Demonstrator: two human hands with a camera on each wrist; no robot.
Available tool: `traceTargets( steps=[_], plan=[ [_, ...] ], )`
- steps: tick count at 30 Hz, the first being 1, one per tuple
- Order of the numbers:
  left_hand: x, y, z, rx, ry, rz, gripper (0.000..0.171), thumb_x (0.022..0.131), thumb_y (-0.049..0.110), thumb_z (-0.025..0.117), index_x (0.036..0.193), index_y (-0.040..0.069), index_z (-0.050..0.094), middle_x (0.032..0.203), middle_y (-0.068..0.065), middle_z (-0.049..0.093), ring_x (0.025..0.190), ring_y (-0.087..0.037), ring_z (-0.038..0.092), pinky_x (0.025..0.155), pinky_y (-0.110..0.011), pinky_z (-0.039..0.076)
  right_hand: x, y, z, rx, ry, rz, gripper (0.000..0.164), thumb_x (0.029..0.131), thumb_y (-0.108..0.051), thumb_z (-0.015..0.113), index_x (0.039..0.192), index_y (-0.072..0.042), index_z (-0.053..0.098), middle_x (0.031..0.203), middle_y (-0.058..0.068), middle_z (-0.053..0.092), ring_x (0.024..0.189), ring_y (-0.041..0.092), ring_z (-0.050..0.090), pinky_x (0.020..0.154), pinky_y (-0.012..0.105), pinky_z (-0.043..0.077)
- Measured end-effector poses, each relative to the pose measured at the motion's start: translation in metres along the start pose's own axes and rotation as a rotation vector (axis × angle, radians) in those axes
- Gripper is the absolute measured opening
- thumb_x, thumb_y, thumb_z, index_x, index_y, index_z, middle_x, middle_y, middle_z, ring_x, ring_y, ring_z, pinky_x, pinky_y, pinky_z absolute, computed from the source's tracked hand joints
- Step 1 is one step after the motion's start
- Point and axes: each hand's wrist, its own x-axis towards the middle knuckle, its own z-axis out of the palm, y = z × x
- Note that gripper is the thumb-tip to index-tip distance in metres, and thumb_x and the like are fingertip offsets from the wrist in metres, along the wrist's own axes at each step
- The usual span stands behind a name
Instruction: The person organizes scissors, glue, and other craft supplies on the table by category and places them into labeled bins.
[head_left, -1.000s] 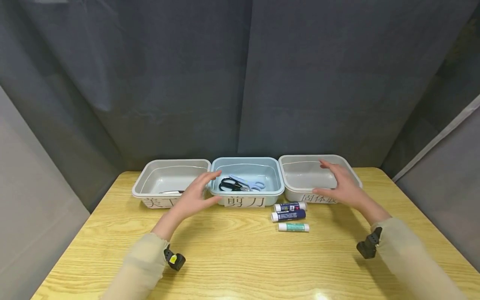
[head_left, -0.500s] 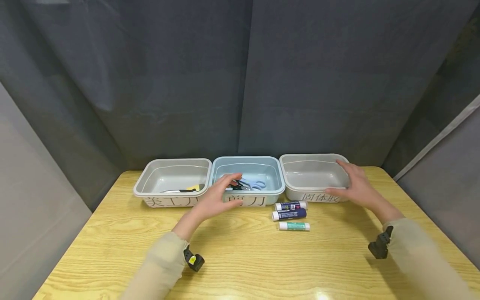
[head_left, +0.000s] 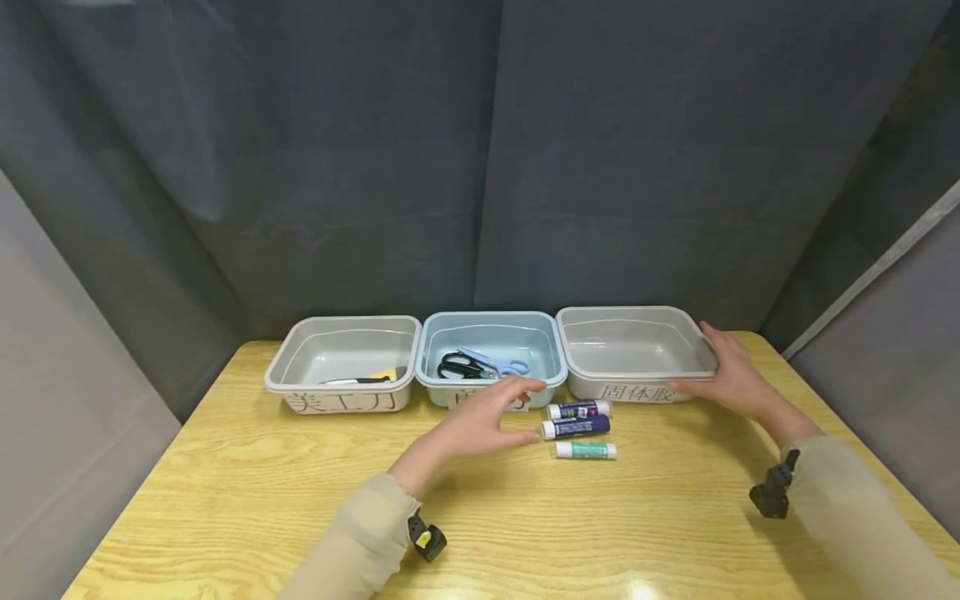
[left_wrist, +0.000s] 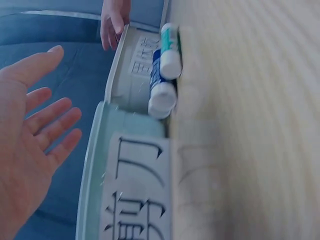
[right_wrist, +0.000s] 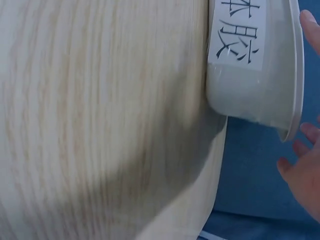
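Observation:
In the head view my left hand (head_left: 480, 422) hovers in front of the light blue bin, fingers apart and holding nothing. Just right of its fingertips lie two dark blue glue sticks (head_left: 576, 427) side by side, with a green-and-white glue stick (head_left: 586, 451) nearer me. My right hand (head_left: 731, 379) is spread at the right end of the right grey bin (head_left: 585, 388). In the right wrist view its thumb and fingers (right_wrist: 284, 167) are by that bin's rim; whether they touch it I cannot tell.
The light blue bin (head_left: 434, 395) holds black scissors (head_left: 456, 366) and blue scissors (head_left: 501, 364). A yellow-and-black utility knife (head_left: 382, 376) lies in the left grey bin (head_left: 405, 402). All three labelled bins stand in a row at the wooden table's (head_left: 247, 500) back, before a dark curtain (head_left: 360, 167).
My left hand has moved right, from the left and blue bins towards the glue sticks. My right hand has shifted right, from over the right bin to its end. The glue sticks stay put.

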Motion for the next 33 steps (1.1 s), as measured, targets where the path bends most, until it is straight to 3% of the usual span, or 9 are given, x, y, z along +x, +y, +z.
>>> traceTargets(
  steps=[8,15,22,33],
  plan=[
    [0.013,0.014,0.022,0.027,-0.124,-0.045,0.065,0.080,0.043,0.066,0.136,0.023,0.039,0.130,0.003,0.049,0.113,-0.015,0.050,0.095,-0.032,0.041,0.000,0.013,-0.002,0.043,-0.055,0.081,0.121,0.069,-0.044,0.076,0.144,-0.001,-0.009,0.143,0.035,0.004,0.127,0.053,0.017,0.094,0.068,0.020],
    [0.022,0.021,0.035,0.101,-0.267,-0.048,0.070,0.080,0.046,0.064,0.139,0.022,0.036,0.136,0.001,0.043,0.119,-0.014,0.046,0.097,-0.029,0.039,0.004,0.018,-0.004,0.205,-0.068,0.075,0.121,0.072,-0.028,0.077,0.142,-0.005,-0.019,0.143,0.034,0.011,0.127,0.053,0.019,0.095,0.067,0.023],
    [0.032,0.024,0.049,0.193,-0.277,-0.036,0.068,0.080,0.045,0.064,0.138,0.020,0.039,0.134,0.002,0.046,0.120,-0.012,0.044,0.100,-0.025,0.035,0.007,0.021,-0.006,0.176,-0.101,0.111,0.120,0.073,-0.034,0.075,0.142,-0.003,-0.017,0.142,0.035,0.013,0.125,0.053,0.021,0.095,0.066,0.025],
    [0.034,0.022,0.070,0.166,-0.324,-0.104,0.063,0.080,0.041,0.065,0.135,0.020,0.043,0.129,0.002,0.048,0.110,-0.009,0.049,0.092,-0.023,0.040,0.005,0.024,-0.003,0.218,-0.147,0.164,0.119,0.076,-0.034,0.072,0.140,-0.011,-0.026,0.138,0.038,0.014,0.119,0.052,0.029,0.094,0.064,0.027]
  ],
)
